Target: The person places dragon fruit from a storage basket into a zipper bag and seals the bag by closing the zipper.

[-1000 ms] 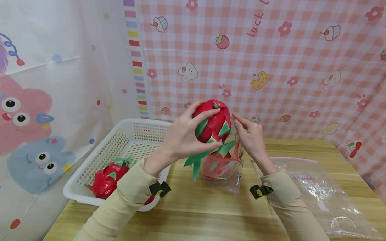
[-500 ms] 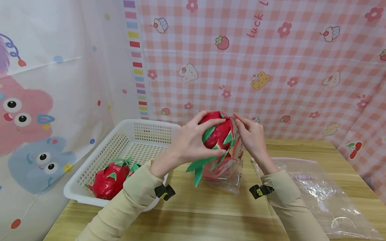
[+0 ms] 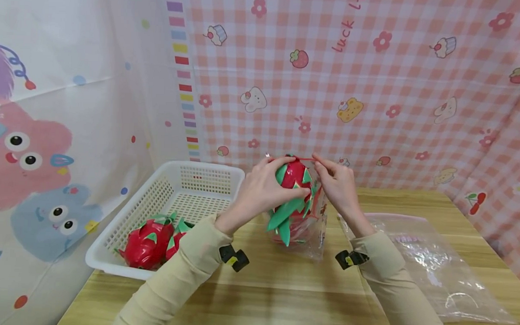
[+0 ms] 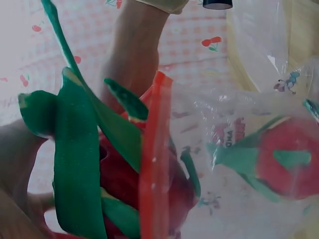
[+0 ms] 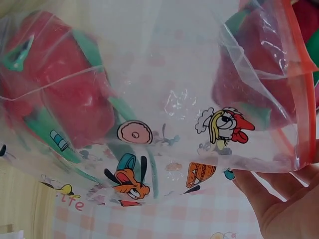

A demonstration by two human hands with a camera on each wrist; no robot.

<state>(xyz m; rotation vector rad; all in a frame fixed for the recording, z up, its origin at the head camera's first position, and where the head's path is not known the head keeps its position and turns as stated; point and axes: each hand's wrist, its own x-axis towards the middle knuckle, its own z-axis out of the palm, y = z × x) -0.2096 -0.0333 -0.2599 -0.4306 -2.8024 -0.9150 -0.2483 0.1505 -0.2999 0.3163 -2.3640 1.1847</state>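
Note:
My left hand (image 3: 263, 186) grips a red dragon fruit (image 3: 295, 175) with green scales, its long green leaves hanging toward me. The fruit is at the mouth of a clear zip bag (image 3: 311, 241) printed with cartoon figures. Pinched by my right hand (image 3: 338, 184) is the bag's red rim, pulled out to the right. In the left wrist view the red zip strip (image 4: 156, 164) crosses the held fruit, part of which shows behind the clear plastic. A second dragon fruit (image 5: 65, 84) lies deeper in the bag, seen through the plastic in the right wrist view.
At the left stands a white perforated basket (image 3: 118, 271) with a dragon fruit (image 3: 147, 242) and another (image 3: 173, 243) partly behind my left sleeve. Flat on the wooden table (image 3: 281, 306) at the right lies another clear bag (image 3: 437, 269). A checked cloth (image 3: 323, 83) hangs behind.
My left hand has moved down and to the right with the dragon fruit, bringing it into the bag's mouth. The right hand stays nearly still at the rim.

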